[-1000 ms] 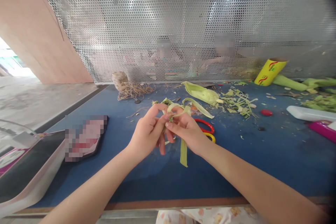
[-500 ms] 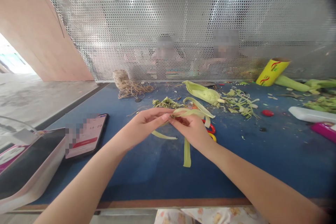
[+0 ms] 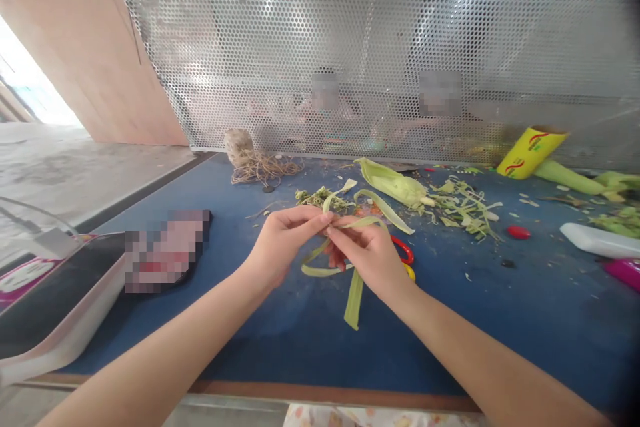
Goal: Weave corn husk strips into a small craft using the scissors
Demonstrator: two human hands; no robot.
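Note:
Pale green corn husk strips [image 3: 354, 300] are held between my two hands, over the middle of the blue table. My left hand [image 3: 280, 243] is closed, thumb and fingers pinching a strip. Close against it, my right hand [image 3: 373, 250] pinches the same bundle of strips, with fingertips nearly touching the left ones. One strip loops below the fingers, another stands up between them, and others trail to the right and downward. Red and yellow scissor handles [image 3: 407, 250] show beside my right hand; the rest is hidden. A leafy green corn husk [image 3: 393, 183] lies just behind.
Twine [image 3: 265, 167] and husk shreds [image 3: 465, 207] lie toward the back. A yellow tube [image 3: 530, 152] leans at right, near a red oval object [image 3: 519, 232] and a white-and-purple tool [image 3: 600, 240]. At left are a phone [image 3: 173, 247] and tray [image 3: 95, 300]. A perforated metal screen [image 3: 350, 33] stands behind.
A strip end now stands up between my fingertips, and a strip curves into a loop below them. My hands stay pinched together; the whole view has shifted slightly.

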